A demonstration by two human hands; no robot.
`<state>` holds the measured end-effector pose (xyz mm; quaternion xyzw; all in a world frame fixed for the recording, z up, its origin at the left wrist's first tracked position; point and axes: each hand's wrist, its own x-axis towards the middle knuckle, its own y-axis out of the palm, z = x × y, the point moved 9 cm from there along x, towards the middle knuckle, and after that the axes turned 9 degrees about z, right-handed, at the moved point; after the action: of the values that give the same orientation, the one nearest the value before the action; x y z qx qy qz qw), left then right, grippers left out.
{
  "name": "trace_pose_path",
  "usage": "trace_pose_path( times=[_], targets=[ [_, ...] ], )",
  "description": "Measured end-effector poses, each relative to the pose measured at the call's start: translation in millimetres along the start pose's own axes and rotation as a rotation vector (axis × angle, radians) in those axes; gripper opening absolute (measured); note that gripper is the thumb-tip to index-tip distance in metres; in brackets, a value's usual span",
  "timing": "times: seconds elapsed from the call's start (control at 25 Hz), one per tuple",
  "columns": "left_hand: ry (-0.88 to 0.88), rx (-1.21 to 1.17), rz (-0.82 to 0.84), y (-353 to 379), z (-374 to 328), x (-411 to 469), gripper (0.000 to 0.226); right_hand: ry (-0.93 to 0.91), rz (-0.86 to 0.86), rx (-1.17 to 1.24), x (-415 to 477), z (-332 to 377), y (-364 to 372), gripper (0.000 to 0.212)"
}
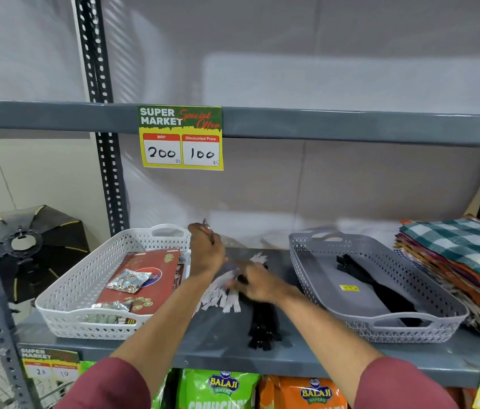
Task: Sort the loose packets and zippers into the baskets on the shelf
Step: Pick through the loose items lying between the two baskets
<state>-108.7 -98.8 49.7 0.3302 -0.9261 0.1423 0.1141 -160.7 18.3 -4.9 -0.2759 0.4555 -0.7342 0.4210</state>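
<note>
In the head view, a grey metal shelf (221,346) carries two perforated plastic baskets. The white basket (76,293) sits at the left and holds a red flat packet (156,278) with small clear packets of beads (128,280) lying on top of it. The grey basket (380,308) sits at the right and holds a bundle of black zippers (380,287) beside a yellow sticker (349,288) on its floor.

Between the baskets, on the bare shelf, lie loose white zippers (221,293) and a bunch of black zippers (262,329) that reaches toward the front edge.

The left hand (206,252) is raised just beside the far right corner of the white basket, its grip closed on a small clear packet (207,230) with something reddish in it; the packet is blurred. The right hand (258,283) rests low over the loose pile, fingers touching the white and black zippers, but whether its grip is clamped on any of them cannot be told.

Folded checked cloths (463,261) are stacked at the far right. A yellow price tag (180,138) reading 200 and 100 hangs from the upper shelf edge. Balaji wafer bags (221,388) stand on the shelf below.
</note>
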Motion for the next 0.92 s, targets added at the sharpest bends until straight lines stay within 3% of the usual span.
trace_pose_path(
  times=[0.12,0.32,0.52,0.72,0.92],
  targets=[
    [0.038,0.133,0.097,9.3,1.8,1.1,0.016,0.127,0.209,-0.288,0.6,-15.6,26.9,0.057],
    [0.077,0.565,0.270,45.8,13.4,-5.3,0.028,0.264,0.212,-0.348,-25.0,-32.5,-9.6,0.056],
    [0.054,0.741,0.295,59.8,13.8,-11.2,0.034,0.393,0.229,-0.394,-40.8,-45.7,-24.1,0.061],
    [0.171,1.148,0.268,61.8,3.9,-24.3,0.047,0.400,0.010,-0.376,-44.7,-28.7,-47.8,0.035],
    [0.171,1.321,0.253,48.4,-12.4,-27.5,0.039,0.374,-0.156,-0.335,-51.8,-18.1,-69.5,0.019]
  ],
)
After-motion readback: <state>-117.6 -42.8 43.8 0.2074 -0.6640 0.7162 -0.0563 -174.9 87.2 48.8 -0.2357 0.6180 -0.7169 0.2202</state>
